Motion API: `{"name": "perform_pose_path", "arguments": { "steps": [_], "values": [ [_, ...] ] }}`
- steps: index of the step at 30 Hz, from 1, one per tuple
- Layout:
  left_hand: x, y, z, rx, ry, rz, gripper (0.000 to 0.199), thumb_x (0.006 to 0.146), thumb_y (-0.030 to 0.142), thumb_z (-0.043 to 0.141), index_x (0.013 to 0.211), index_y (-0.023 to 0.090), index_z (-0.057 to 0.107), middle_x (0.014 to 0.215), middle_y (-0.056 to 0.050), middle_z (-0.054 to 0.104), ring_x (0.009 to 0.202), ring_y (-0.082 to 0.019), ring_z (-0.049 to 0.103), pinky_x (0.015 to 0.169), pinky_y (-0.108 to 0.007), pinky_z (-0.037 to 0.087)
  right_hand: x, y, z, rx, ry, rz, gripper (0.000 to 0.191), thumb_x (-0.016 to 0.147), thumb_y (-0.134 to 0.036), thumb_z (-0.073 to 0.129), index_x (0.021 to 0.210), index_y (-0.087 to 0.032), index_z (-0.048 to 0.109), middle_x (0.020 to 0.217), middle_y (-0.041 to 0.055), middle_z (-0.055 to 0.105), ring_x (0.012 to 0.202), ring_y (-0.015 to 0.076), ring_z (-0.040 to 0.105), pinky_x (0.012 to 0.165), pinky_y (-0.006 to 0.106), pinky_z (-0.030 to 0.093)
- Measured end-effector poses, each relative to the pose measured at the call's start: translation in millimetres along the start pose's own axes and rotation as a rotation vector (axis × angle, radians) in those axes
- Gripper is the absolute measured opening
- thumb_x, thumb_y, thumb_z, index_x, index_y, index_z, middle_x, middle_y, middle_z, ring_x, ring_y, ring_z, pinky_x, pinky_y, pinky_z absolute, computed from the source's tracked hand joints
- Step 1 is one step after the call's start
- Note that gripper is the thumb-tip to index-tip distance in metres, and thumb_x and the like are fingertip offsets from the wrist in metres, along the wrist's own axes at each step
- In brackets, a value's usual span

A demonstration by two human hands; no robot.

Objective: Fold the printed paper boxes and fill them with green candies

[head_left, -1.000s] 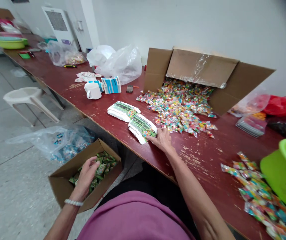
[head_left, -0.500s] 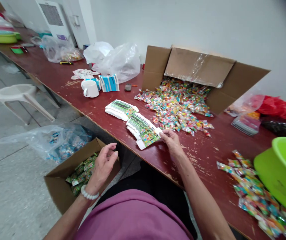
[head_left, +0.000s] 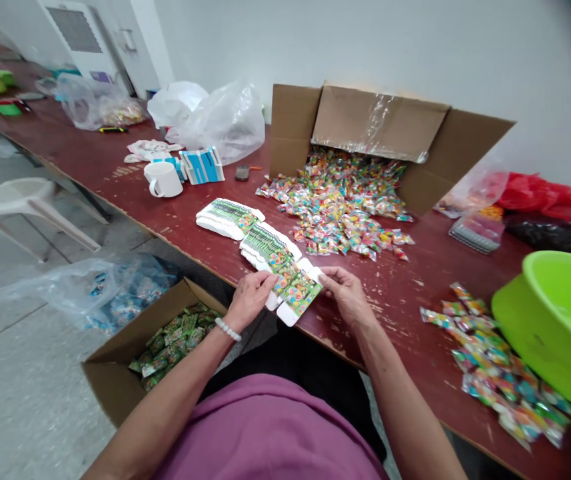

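Between my hands is a flat green printed carton point(head_left: 299, 292) with white flaps, at the near end of a fanned stack. My right hand point(head_left: 346, 291) pinches its right edge. My left hand point(head_left: 252, 297), with a beaded bracelet at the wrist, is closed at the carton's left side, thumb and fingertips together on the edge. Behind it the stack of flat cartons point(head_left: 269, 241) lies overlapped on the red table point(head_left: 180, 230), with another stack point(head_left: 228, 217) farther back.
A tipped cardboard box point(head_left: 380, 123) spills wrapped candies point(head_left: 345, 213). More candies point(head_left: 495, 360) lie by a green basin point(head_left: 550, 327). Below left, a floor box point(head_left: 115, 380) holds green packets point(head_left: 175, 340). A white mug point(head_left: 164, 180), plastic bags point(head_left: 220, 123) and a stool point(head_left: 15, 197) stand around.
My left hand has moved up and right from above the floor box to the carton. The carton in my right hand has been drawn nearer, partly off the stack. The view has shifted slightly.
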State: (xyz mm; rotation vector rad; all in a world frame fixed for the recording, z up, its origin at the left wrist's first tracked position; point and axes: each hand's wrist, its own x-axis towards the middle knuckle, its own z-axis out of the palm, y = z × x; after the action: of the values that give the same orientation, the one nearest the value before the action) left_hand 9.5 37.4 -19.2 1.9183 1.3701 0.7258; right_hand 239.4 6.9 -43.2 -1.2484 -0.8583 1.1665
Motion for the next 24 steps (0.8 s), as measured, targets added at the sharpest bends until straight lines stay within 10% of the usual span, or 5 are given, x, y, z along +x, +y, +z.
{"name": "perform_pose_path", "arguments": {
  "steps": [7,13,15,24],
  "values": [
    [1.1,25.2,2.4,0.035,0.161,-0.017,0.039,0.093,0.040,0.051,0.121,0.020,0.068,0.124,-0.012,0.066,0.115,-0.029,0.056,0.095,-0.037,0.041,-13.9,-11.1,-30.6,0.093,0.092,0.046,0.039,0.060,-0.042,0.089,0.088,-0.020,0.073,0.074,-0.0001,0.070,0.056,0.0093,0.053,0.050,0.021,0.042],
    [-29.2,42.1,4.4,-1.014,-0.885,-0.234,0.056,0.080,0.060,0.066,0.113,0.015,0.067,0.102,-0.013,0.074,0.089,-0.029,0.072,0.079,-0.039,0.054,-44.6,-36.8,1.8,0.090,-0.180,0.008,0.021,0.075,-0.036,0.082,0.088,-0.022,0.074,0.079,-0.0007,0.071,0.063,0.0102,0.058,0.060,0.022,0.047],
    [-40.7,41.0,9.1,-1.210,-1.025,-0.271,0.060,0.072,0.054,0.077,0.115,0.014,0.066,0.094,-0.013,0.075,0.079,-0.028,0.074,0.075,-0.038,0.055,-53.0,-44.5,12.7,0.095,-0.256,0.018,0.019,0.077,-0.036,0.081,0.087,-0.022,0.073,0.078,-0.0005,0.071,0.066,0.0114,0.060,0.064,0.023,0.048],
    [-61.5,36.0,6.2,-1.254,-0.897,-0.273,0.063,0.061,0.048,0.090,0.107,0.011,0.067,0.083,-0.012,0.075,0.070,-0.026,0.074,0.070,-0.036,0.057,-68.1,-48.1,25.3,0.068,-0.312,0.035,0.028,0.079,-0.044,0.076,0.096,-0.022,0.070,0.089,0.0019,0.071,0.075,0.0152,0.063,0.069,0.027,0.051]
  ]
}}
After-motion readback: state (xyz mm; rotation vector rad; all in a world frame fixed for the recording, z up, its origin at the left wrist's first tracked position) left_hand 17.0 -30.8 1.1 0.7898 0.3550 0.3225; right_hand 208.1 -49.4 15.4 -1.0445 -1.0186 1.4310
